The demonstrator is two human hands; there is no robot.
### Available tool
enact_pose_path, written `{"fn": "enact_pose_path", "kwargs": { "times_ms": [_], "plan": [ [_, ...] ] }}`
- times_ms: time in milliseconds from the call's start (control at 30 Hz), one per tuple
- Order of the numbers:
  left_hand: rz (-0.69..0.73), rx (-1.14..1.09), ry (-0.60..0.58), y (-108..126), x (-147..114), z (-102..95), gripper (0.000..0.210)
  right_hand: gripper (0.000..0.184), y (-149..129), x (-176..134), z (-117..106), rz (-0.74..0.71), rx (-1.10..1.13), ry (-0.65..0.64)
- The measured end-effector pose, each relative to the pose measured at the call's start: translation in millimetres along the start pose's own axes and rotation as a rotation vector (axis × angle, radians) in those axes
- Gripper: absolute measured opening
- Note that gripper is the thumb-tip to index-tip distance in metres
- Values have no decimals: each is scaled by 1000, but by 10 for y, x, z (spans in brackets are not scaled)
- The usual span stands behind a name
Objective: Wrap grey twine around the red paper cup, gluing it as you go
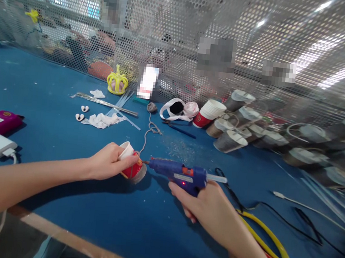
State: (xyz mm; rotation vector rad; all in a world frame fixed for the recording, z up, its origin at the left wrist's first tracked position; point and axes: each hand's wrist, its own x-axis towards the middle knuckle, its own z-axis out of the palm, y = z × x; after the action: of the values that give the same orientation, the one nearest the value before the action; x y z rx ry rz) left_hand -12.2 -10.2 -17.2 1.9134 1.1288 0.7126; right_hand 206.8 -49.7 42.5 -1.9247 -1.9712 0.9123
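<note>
My left hand [110, 161] is closed round a red and white paper cup [131, 169], which lies tilted on its side above the table. Grey cord is wound about the lower part of the cup, and its loose length [145, 140] runs back to a small grey ball of cord [151, 107]. In my right hand [203, 200] is a blue hot glue gun [180, 173] with a red light lit and a clear glue stick [216, 178] poking out behind. Its nozzle is at the cup's side, touching or almost touching it.
Several cord-wrapped cups [231, 141] stand at the right, near stacked paper cups [209, 112]. Pliers [181, 130], a white ribbon roll [170, 109], metal rods [107, 103] and a yellow crown-like piece [117, 83] lie behind. A purple power strip [2, 125] sits left; cables [288, 225] cross the right.
</note>
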Motion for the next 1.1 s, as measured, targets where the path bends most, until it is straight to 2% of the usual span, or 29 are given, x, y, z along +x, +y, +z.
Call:
{"fn": "enact_pose_path", "kwargs": {
  "times_ms": [200,367,533,700,767,967,1100],
  "plan": [
    [5,-18,-3,-22,5,0,45,42,27,-34,4,28,3,-28],
    [-62,-76,-7,-27,16,5,46,34,-23,-60,-7,1,-4,-18],
    [-99,-136,-7,-20,20,8,47,23,-56,-81,18,-28,-14,81],
    [-118,-168,18,-51,35,20,49,21,-40,-89,47,-309,-126,251],
    [-121,-197,12,-64,43,21,49,24,-41,-91,54,-378,-135,267],
    [-124,-298,3,-85,60,23,49,23,-69,-112,84,-288,-92,165],
    [-122,-276,36,-90,63,34,46,20,-56,-116,120,-247,-32,119]
  ]
}}
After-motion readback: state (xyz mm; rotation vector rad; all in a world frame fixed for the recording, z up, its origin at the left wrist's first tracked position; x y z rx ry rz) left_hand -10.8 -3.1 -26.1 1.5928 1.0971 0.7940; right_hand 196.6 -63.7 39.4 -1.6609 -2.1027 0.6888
